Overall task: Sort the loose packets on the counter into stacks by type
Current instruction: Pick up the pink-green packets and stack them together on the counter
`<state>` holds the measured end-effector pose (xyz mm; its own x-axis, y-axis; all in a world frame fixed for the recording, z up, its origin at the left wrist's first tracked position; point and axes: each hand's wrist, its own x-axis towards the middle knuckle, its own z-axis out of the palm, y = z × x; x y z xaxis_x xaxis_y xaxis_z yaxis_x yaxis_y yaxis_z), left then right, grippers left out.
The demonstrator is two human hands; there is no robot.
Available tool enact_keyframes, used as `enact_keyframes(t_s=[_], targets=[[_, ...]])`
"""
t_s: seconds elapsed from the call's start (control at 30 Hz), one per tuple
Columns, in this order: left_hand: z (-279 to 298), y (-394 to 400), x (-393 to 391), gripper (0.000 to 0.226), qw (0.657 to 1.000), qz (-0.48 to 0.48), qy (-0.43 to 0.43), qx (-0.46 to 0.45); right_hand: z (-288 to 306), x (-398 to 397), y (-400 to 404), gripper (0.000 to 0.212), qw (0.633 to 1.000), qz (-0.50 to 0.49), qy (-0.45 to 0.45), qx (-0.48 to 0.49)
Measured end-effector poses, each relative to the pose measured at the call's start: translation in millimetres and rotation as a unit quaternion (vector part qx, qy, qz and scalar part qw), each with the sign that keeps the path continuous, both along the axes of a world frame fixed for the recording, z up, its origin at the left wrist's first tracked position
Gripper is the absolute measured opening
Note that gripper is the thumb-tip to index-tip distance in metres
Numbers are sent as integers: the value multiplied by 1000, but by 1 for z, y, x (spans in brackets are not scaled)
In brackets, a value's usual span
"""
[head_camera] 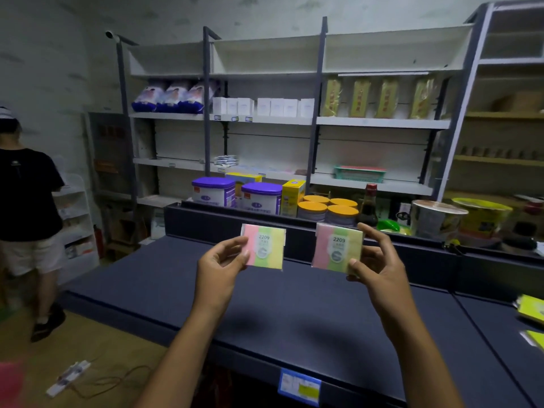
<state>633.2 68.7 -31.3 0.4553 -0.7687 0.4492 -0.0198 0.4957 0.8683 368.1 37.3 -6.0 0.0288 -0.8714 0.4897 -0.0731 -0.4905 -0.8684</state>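
Hands, two: left hand [219, 262] and right hand [371, 260] each pinch one striped packet.

two matching pink-green-yellow striped packets, left packet [266, 245] and right packet [338, 248], upright, side by side above the dark counter [265, 304]

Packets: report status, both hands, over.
Left hand pinching one packet; right hand pinching a matching packet. Both held above the counter. Nothing in the way.

dim indoor light, soft shadows on counter [294, 313], blurry shelves [294, 119], wide-angle bending at edges
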Motion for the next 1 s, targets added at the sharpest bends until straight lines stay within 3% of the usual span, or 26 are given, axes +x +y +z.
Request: enact_keyframes(t_s=[0.37, 0.57, 0.87, 1.0], targets=[[-51, -117, 35, 23, 983, -63, -85, 151, -6, 52, -30, 60, 996, -75, 30, 24], [-65, -143, 28, 30, 953, -44, -223, 202, -9, 68, -35, 59, 994, -91, 36, 39], [-75, -160, 28, 34, 867, 11, -457, 200, -7, 74, -46, 58, 993, -99, 51, 45], [-77, -161, 27, 36, 829, 42, -521, 198, -12, 79, -52, 58, 992, -94, 61, 55]])
